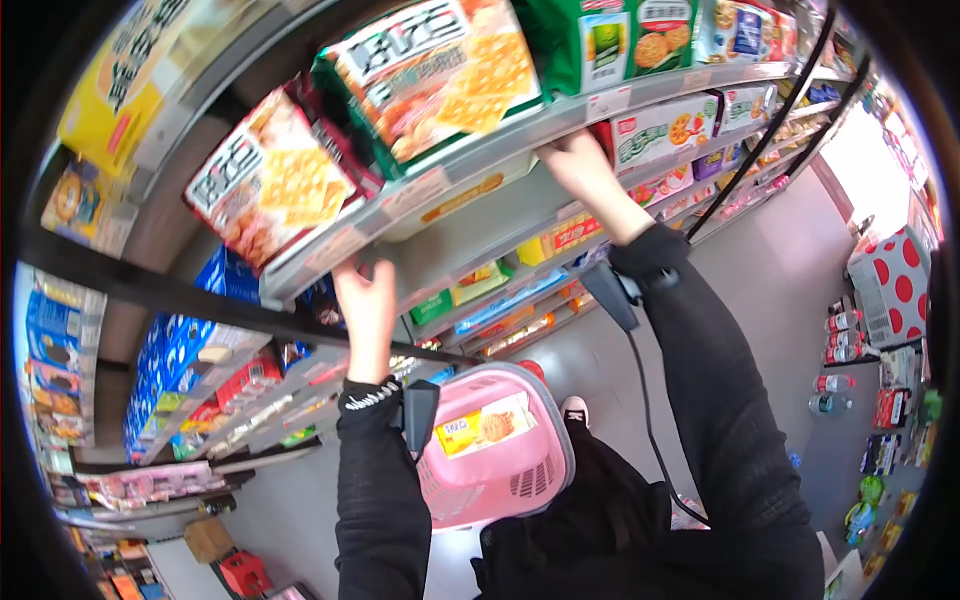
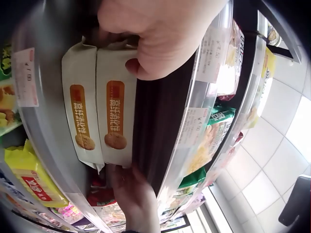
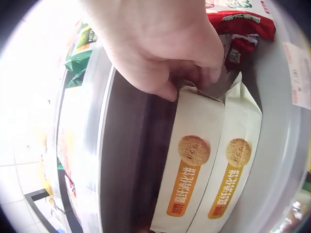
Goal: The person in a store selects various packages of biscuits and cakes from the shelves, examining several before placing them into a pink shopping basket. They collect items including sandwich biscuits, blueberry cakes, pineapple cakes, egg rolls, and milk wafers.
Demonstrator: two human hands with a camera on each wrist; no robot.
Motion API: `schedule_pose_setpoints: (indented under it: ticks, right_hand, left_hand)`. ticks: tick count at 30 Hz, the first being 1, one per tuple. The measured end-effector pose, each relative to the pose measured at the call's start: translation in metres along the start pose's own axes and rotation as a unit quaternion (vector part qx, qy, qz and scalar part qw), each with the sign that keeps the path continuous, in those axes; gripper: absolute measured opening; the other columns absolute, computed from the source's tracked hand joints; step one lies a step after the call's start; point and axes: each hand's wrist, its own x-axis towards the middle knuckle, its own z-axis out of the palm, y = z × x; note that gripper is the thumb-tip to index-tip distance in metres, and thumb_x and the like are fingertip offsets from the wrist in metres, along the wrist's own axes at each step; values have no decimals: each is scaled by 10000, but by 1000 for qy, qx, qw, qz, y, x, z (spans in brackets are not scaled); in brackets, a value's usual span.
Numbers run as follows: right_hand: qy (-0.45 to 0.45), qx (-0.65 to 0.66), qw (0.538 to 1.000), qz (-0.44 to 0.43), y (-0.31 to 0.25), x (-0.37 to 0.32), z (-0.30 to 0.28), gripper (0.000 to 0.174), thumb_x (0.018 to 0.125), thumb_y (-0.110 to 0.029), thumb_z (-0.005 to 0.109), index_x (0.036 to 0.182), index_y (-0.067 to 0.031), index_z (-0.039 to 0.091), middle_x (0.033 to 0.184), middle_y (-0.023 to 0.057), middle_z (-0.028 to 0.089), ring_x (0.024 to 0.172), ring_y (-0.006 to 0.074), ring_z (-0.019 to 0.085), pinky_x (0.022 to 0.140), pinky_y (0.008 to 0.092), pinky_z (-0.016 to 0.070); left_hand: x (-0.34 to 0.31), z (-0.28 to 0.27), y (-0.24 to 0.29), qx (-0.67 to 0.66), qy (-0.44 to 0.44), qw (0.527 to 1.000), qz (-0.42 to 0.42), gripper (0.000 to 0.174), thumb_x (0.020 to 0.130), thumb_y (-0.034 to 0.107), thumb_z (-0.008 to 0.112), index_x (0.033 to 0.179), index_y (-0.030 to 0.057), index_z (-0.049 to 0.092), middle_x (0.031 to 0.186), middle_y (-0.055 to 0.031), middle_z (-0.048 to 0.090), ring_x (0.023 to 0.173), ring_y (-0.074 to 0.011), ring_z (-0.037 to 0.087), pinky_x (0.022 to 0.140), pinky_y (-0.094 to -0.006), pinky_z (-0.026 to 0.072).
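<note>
Two cream biscuit packs [image 2: 114, 111] with orange labels lie together on a shelf, one on the other. At one end my left hand [image 2: 160, 34] grips them, its thumb by the edge of the upper pack and its other fingers partly hidden. My right hand [image 3: 160, 43] curls its fingers round the opposite end of the packs [image 3: 187, 160]. In the head view, the left hand [image 1: 366, 305] and right hand [image 1: 590, 180] reach under the shelf edge above, which hides most of the packs [image 1: 470, 200].
Large cracker bags [image 1: 430, 80] stand on the shelf above. Red-and-white boxes [image 1: 665, 130] are right of my right hand. Below, a pink basket [image 1: 480, 490] holds a yellow-and-white biscuit pack [image 1: 485, 425]. A dark shelf post [image 1: 200, 295] crosses at the left.
</note>
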Motion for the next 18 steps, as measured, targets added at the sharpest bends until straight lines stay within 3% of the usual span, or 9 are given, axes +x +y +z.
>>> schedule_pose_setpoints:
  ticks: [2, 4, 5, 7, 8, 10, 12, 14, 18]
  right_hand:
    - [54, -122, 991, -25, -2, -42, -5, 397, 747, -79, 552, 1128, -8, 466, 1045, 175, 526, 1013, 292, 498, 829, 349, 409]
    - [35, -77, 996, -2, -27, -90, -4, 402, 750, -49, 546, 1136, -11, 443, 1080, 156, 490, 1005, 255, 491, 806, 328, 418]
    - [13, -79, 997, 1, -33, -116, -1, 393, 751, -41, 544, 1129, -11, 443, 1067, 143, 486, 959, 241, 502, 790, 315, 423]
    - [-43, -49, 997, 51, -46, -164, 11, 372, 750, -30, 540, 1110, -14, 450, 1036, 128, 487, 876, 220, 516, 762, 296, 429]
    - [-76, -17, 992, 97, -48, -189, 20, 360, 749, -28, 539, 1099, -17, 457, 1018, 124, 491, 840, 212, 519, 751, 289, 430]
    - [-180, -20, 973, 145, -44, -232, 40, 376, 757, 2, 544, 1120, -21, 452, 1013, 84, 498, 908, 175, 526, 773, 291, 442]
    - [-285, -28, 931, 226, -43, -265, 65, 341, 742, -26, 536, 1075, 2, 471, 988, 162, 512, 867, 253, 537, 741, 304, 441]
    - [-333, -68, 920, 196, -18, -307, 93, 324, 734, -22, 518, 1050, 33, 473, 1001, 205, 534, 900, 343, 540, 754, 356, 448]
    - [-440, -135, 820, 339, 19, -349, 134, 424, 709, -71, 575, 1092, 52, 441, 1039, 237, 523, 975, 342, 523, 811, 367, 435]
  left_hand:
    - [-41, -6, -2, -22, 60, 997, 40, 441, 778, -10, 448, 1213, -29, 376, 1207, -142, 436, 1136, -213, 415, 922, -295, 330]
    - [-87, -19, -6, -46, 44, 996, 57, 393, 820, -4, 431, 1210, -8, 384, 1175, -126, 458, 1111, -201, 437, 913, -296, 347]
    - [-109, -32, -13, -8, 9, 999, 45, 341, 781, -31, 436, 1120, -6, 462, 1054, -128, 528, 974, -204, 522, 847, -305, 405]
    - [-152, -49, -31, 11, -37, 998, -48, 209, 798, -21, 452, 978, 0, 555, 872, -83, 589, 847, -169, 565, 767, -273, 428]
    - [-171, -59, -46, 7, -91, 986, -141, 202, 839, 0, 440, 1016, -19, 535, 918, -64, 575, 844, -122, 539, 770, -243, 424]
    - [-207, -68, -92, 18, -110, 978, -176, 199, 814, -24, 442, 977, -25, 555, 844, -80, 595, 754, -133, 570, 687, -245, 454]
    - [-232, -82, -122, 108, -152, 953, -239, 205, 791, -3, 462, 968, -20, 564, 817, -109, 608, 743, -169, 591, 668, -259, 460]
    - [-253, -90, -154, 145, -170, 934, -278, 223, 774, 38, 478, 975, -5, 564, 819, -115, 616, 748, -205, 601, 655, -288, 465]
    - [-288, -98, -204, 259, -222, 877, -338, 300, 741, 132, 513, 1018, 23, 554, 841, -128, 626, 775, -285, 605, 665, -359, 473]
